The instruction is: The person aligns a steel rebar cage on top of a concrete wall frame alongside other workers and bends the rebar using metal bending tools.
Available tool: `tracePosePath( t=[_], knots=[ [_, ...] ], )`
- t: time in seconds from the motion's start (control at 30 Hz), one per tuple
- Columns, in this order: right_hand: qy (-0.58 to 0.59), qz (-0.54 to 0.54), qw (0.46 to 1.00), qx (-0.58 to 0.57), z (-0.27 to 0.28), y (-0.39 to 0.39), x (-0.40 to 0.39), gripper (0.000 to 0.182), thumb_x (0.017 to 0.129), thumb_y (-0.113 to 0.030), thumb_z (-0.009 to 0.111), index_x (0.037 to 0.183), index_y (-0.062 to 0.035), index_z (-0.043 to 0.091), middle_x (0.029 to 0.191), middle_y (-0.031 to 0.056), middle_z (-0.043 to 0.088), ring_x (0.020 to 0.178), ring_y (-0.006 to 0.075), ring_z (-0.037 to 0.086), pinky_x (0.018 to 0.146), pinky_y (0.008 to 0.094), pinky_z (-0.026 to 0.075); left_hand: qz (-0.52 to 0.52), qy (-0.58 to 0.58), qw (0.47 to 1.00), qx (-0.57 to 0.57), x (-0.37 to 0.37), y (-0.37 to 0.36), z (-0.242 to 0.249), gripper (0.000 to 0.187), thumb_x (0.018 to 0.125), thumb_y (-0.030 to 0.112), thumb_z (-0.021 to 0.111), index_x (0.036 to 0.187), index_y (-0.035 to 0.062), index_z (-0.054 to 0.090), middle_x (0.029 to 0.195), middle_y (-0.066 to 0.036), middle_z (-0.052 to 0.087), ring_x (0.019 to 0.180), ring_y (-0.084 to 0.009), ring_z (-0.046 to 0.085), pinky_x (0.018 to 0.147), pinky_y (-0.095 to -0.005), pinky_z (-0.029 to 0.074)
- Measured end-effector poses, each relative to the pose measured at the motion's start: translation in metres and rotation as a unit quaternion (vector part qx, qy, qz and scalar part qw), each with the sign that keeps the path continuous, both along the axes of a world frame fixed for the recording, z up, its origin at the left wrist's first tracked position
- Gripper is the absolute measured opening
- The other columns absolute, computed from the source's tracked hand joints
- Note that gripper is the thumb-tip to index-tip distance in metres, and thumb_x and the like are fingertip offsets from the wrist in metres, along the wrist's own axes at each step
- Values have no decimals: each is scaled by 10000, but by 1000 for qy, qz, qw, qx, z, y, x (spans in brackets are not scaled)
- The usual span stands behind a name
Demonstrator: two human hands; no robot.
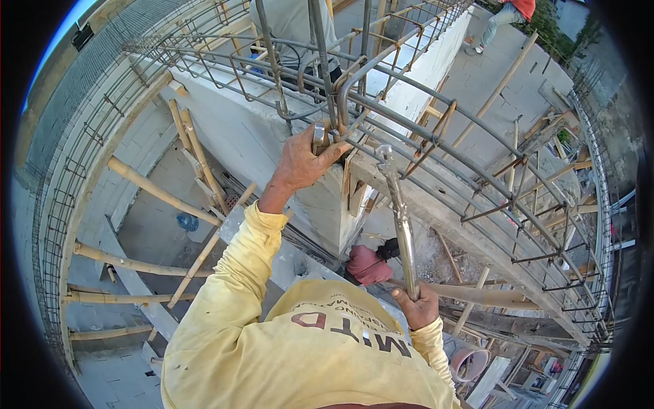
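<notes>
Metal bars [332, 75] stand up at the corner of a rebar cage [436, 140]. Around their lower end and a short metal piece [318, 135], my left hand [304, 158] is closed. My right hand [417, 307], lower and to the right, is wrapped round the bottom end of a long metal tool [402, 228]. The tool leans upward, its head beside the cage and a little right of my left hand. Which part of the bars my left fingers press on is partly hidden.
A concrete wall [238, 129] runs below the cage. Bamboo poles [160, 187] brace the left side. One person in pink [370, 264] is below; another in grey [300, 27] stands behind the bars, and a third [507, 20] at top right. A bucket [470, 363] sits lower right.
</notes>
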State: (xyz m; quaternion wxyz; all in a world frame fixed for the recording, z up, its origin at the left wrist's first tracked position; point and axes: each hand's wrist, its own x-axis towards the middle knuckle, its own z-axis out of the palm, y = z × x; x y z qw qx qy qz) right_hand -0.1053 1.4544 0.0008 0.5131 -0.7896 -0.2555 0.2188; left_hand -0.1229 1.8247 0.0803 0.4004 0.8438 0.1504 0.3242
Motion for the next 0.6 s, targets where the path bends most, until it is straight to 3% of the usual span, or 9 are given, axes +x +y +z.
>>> tracePosePath(
  t=[0.23,0.47,0.6],
  knots=[
    [116,-24,993,-11,5,43,-2,330,823,-282,777,793,-8,596,642,-5,464,637,110,397,568,302,385,-12,-10,999,37,1,4,2,384,816,370,762,1032,71,652,747,-84,685,647,-244,653,613,-346,504],
    [3,5,998,-58,2,44,-1,358,818,-321,781,845,-3,618,643,24,490,634,118,423,586,303,417,-43,-2,999,29,1,11,3,383,825,375,756,1019,59,659,716,-87,674,609,-217,633,599,-335,498],
    [38,-14,997,-66,-6,30,-11,356,817,-314,782,840,-5,608,661,17,481,648,119,423,595,297,412,-112,-3,993,-35,1,24,1,382,846,387,737,1024,59,662,682,-72,645,571,-176,572,564,-319,464]
  ],
)
